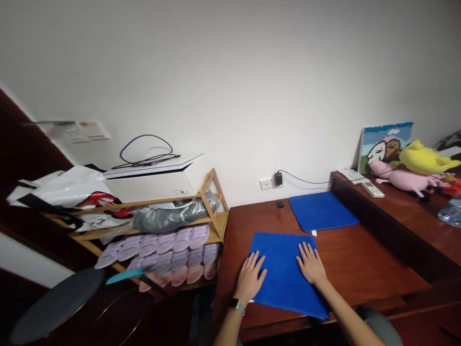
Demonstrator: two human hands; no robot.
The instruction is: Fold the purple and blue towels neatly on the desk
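Note:
A blue cloth (288, 276) lies spread out on the reddish-brown desk (363, 259), close to its front edge. My left hand (250, 278) rests on the cloth's left edge with the fingers apart; a watch is on that wrist. Flat on the right part of the same cloth is my right hand (311, 264), its fingers spread. Neither hand holds anything. Behind, nearer the wall, a second blue cloth (322, 211) lies flat, with a small white tag at its front edge.
Left of the desk stands a wooden rack (222, 223) with purple and pink slippers, a white box (151, 187) and bags. A dark round stool (57, 305) is at lower left. The raised right ledge holds plush toys (405, 179), a remote (372, 189) and a picture (387, 144).

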